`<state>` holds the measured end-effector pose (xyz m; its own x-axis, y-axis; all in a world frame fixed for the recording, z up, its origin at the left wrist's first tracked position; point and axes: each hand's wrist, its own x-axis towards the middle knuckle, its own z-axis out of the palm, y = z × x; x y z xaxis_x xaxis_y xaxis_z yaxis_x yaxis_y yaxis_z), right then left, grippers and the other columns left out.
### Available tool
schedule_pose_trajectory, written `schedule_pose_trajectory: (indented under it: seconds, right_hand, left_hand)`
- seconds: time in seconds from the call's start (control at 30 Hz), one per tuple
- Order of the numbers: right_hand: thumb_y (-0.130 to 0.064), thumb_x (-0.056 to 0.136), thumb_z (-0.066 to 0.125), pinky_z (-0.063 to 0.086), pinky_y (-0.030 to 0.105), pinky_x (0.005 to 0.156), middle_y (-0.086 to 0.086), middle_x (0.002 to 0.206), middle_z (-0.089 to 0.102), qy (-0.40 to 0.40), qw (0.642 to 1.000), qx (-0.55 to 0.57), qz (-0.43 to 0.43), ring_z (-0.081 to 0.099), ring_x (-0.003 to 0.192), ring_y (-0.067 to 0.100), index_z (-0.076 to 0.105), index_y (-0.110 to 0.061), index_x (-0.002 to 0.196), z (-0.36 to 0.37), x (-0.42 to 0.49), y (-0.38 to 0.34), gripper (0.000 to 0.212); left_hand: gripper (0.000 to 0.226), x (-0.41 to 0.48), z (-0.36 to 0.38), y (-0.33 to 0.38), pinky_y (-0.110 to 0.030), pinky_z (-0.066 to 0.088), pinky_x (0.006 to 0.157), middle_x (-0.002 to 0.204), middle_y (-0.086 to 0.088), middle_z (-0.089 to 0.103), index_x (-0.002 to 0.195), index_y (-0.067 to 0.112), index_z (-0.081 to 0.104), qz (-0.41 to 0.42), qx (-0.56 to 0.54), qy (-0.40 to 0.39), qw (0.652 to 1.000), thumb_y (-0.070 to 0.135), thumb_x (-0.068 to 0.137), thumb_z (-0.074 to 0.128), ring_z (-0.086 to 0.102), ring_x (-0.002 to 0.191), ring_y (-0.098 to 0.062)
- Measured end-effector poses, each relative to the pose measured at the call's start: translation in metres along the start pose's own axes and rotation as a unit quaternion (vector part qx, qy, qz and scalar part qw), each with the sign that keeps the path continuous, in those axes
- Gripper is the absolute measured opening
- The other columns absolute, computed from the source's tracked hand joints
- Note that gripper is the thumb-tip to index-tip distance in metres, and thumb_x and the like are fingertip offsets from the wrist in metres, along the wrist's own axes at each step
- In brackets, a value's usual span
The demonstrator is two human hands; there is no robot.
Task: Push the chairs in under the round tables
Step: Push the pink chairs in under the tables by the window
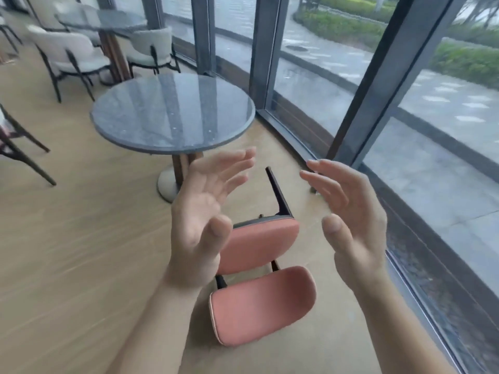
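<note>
The fingers (pixel 237 168) of the left hand (pixel 205 211) are straight and slightly spread, and they hold nothing. The fingers (pixel 324 179) of the right hand (pixel 348 217) are loosely bent and spread, also holding nothing. Both hands are raised in the air with the palms turned toward each other and the thumbs nearest the camera, and a gap lies between them.

In that gap and lower down stands the pink chair (pixel 264 303), with its backrest nearest the camera and its seat (pixel 259 247) beyond it. Neither hand touches it. One dark leg (pixel 278 193) slants out from the seat toward the round table (pixel 172 112). The chair stands on the wooden floor (pixel 67 238), near the table but pulled out, with the seat clear of the grey top. It is off to the right of the table's post and pale foot (pixel 168 184).

The curved window wall (pixel 310 63) runs close along the right side. Farther back is a second round table (pixel 102 18) with white chairs (pixel 73 52) around it. Dark legs of another chair (pixel 16 141) show at the left edge.
</note>
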<state>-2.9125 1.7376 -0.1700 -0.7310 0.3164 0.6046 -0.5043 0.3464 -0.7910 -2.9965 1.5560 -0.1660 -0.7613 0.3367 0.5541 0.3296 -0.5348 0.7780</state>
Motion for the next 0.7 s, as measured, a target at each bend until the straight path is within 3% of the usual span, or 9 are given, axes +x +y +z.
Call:
schedule_pose_trajectory:
  seconds: [0.23,0.4,0.7]
  right_hand:
    - [-0.068,0.097,0.065,0.051,0.044,0.113,0.019,0.141,0.063,0.0,0.999,0.006,0.04,0.067,0.132,0.039,0.051,-0.009,0.143,-0.007,-0.018,0.093,0.076]
    - [-0.069,0.096,0.066,0.052,0.047,0.113,0.02,0.141,0.062,0.002,0.994,0.005,0.109,0.067,0.131,0.038,0.05,-0.011,0.142,-0.025,-0.089,0.235,0.075]
    - [-0.069,0.093,0.069,0.055,0.033,0.107,0.023,0.138,0.063,0.045,0.967,0.004,0.25,0.072,0.126,0.027,0.057,-0.017,0.134,-0.036,-0.3,0.518,0.067]
  left_hand:
    - [0.064,-0.024,-0.023,-0.097,-0.051,0.046,0.114,0.145,0.001,0.068,0.135,0.035,0.064,-0.039,0.019,0.048,0.998,0.079,0.089,0.065,0.062,0.138,-0.033]
    - [0.071,-0.082,-0.024,-0.244,-0.051,0.048,0.113,0.141,0.001,0.069,0.134,0.026,0.059,-0.107,0.024,0.07,0.992,0.08,0.088,0.065,0.064,0.134,-0.031]
    - [0.069,-0.266,-0.067,-0.535,-0.045,0.049,0.109,0.141,-0.002,0.069,0.133,0.031,0.063,-0.231,0.021,0.13,0.964,0.082,0.087,0.063,0.066,0.132,-0.029]
